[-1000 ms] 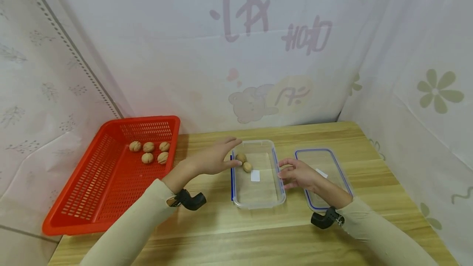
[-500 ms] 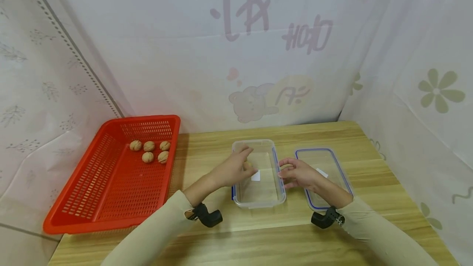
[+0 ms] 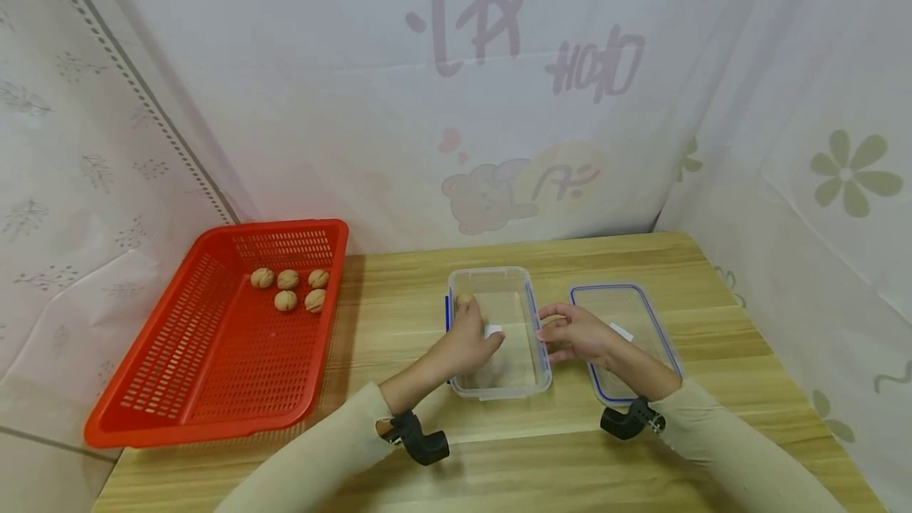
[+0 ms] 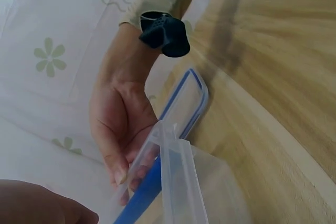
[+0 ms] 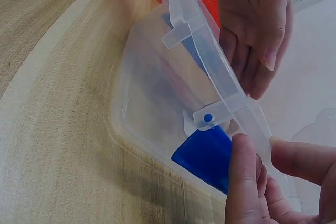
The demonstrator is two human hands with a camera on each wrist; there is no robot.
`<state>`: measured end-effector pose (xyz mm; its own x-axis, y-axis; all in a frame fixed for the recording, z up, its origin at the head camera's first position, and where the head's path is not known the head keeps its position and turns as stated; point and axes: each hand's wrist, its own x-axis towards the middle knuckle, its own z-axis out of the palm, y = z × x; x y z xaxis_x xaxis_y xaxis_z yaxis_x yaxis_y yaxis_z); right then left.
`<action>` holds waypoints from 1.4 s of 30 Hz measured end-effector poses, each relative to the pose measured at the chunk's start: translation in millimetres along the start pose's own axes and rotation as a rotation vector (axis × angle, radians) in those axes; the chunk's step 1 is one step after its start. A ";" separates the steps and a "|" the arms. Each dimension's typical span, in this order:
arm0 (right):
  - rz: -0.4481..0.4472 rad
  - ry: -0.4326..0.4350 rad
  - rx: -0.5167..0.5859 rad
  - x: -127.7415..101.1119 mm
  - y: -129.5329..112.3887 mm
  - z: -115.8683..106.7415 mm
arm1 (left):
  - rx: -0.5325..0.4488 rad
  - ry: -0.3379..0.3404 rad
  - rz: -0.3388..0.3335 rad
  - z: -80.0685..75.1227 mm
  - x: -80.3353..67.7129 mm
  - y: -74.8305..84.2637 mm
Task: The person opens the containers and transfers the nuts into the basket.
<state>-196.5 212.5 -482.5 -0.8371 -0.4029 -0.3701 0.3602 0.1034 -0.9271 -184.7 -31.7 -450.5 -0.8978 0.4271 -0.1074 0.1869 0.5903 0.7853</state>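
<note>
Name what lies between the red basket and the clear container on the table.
In the head view, only bare wooden table separates the red basket from the clear container. The left hand reaches into the container from the near side.

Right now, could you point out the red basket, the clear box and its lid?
Basket (image 3: 207, 362), head view, on its bare perforated floor.
Box (image 3: 530, 303), head view, on its right wall.
Lid (image 3: 644, 315), head view, on its clear middle panel.
</note>
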 end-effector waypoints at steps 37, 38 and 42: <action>0.001 -0.023 0.004 4.6 6.2 -6.2 | 0.256 -0.010 -0.128 12.3 48.4 -4.0; 0.002 -0.022 0.004 4.5 6.1 -6.3 | 0.258 -0.010 -0.126 12.6 48.9 -4.3; 0.002 -0.023 0.002 4.1 5.9 -6.3 | 0.244 -0.011 -0.122 12.6 49.9 -5.6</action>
<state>-200.4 217.2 -489.9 -0.8266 -0.4239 -0.3701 0.3624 0.1023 -0.9264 -225.5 -5.1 -468.0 -0.9155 0.3494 -0.1993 0.1697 0.7847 0.5962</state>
